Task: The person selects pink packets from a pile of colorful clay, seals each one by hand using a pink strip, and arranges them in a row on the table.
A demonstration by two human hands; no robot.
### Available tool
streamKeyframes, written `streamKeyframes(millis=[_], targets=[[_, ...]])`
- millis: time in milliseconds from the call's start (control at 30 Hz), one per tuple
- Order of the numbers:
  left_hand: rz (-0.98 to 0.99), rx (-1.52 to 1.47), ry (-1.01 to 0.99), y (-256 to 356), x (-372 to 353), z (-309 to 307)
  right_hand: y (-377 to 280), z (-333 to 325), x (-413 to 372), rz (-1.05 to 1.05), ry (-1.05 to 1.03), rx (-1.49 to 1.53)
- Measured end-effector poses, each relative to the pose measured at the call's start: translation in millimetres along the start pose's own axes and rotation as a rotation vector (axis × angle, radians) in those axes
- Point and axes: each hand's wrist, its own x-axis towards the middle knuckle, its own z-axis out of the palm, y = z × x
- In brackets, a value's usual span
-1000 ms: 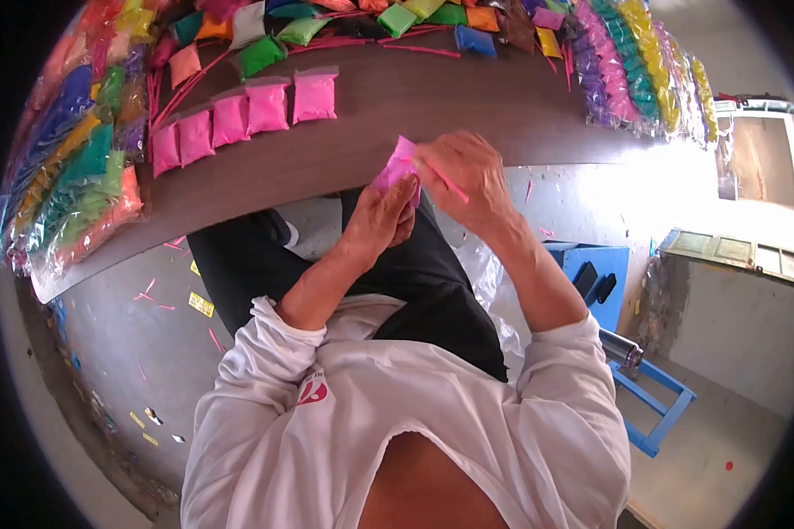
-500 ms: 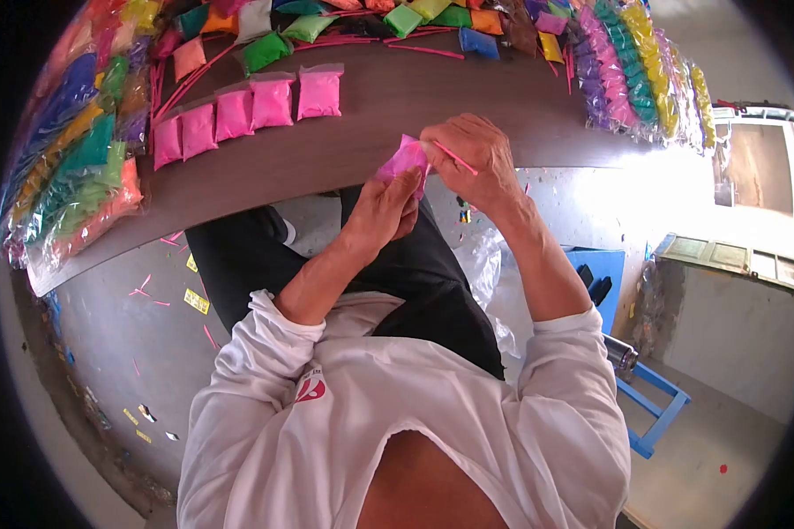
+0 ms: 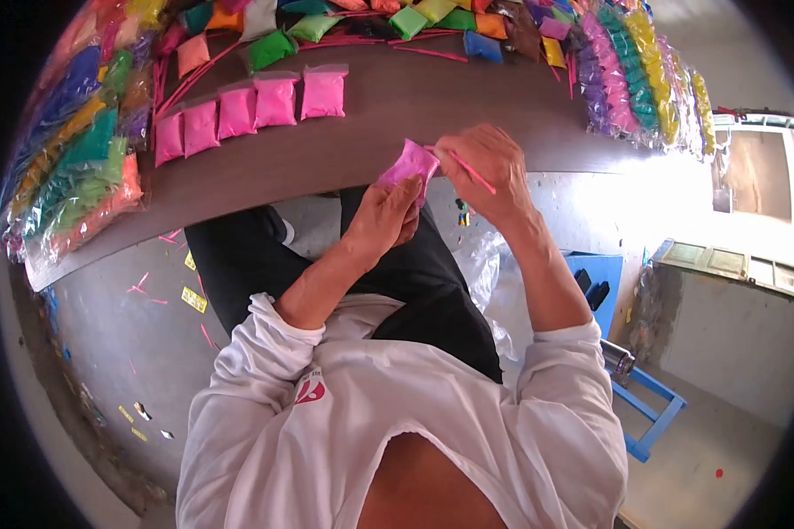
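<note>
My left hand (image 3: 384, 216) grips a small pink powder packet (image 3: 408, 163) from below, at the near edge of the brown table (image 3: 397, 115). My right hand (image 3: 490, 167) pinches the packet's top corner and holds a thin pink strip (image 3: 472, 169) that slants down to the right. Both hands meet over my lap, just in front of the table's edge.
A row of several filled pink packets (image 3: 251, 110) lies on the table to the left. Packets of many colours (image 3: 362, 22) and pink strips crowd the far side; bagged stacks line the left (image 3: 71, 176) and right (image 3: 644, 70) ends. A blue stool (image 3: 631, 388) stands right.
The pink strip now sticks out further down and to the right of my right hand. The packet has turned slightly, showing more of its flat face. Both hands stay close together.
</note>
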Motion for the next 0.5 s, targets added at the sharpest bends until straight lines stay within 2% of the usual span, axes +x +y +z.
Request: streamKeyframes(millis=[133,333,433,500], targets=[[0.035,0.021,-0.011,-4,-3,0,-24,1,-4,-0.010,-0.056,0.004],[-0.001,-0.003,-0.002,2,1,5,5,10,-6,0.041,0.029,-0.126],[0.012,-0.010,0.003,1,-5,5,-11,3,-7,-0.015,0.048,0.012],[0.054,0.002,-0.027,-3,-4,2,-19,6,-6,-0.011,-0.049,-0.004]])
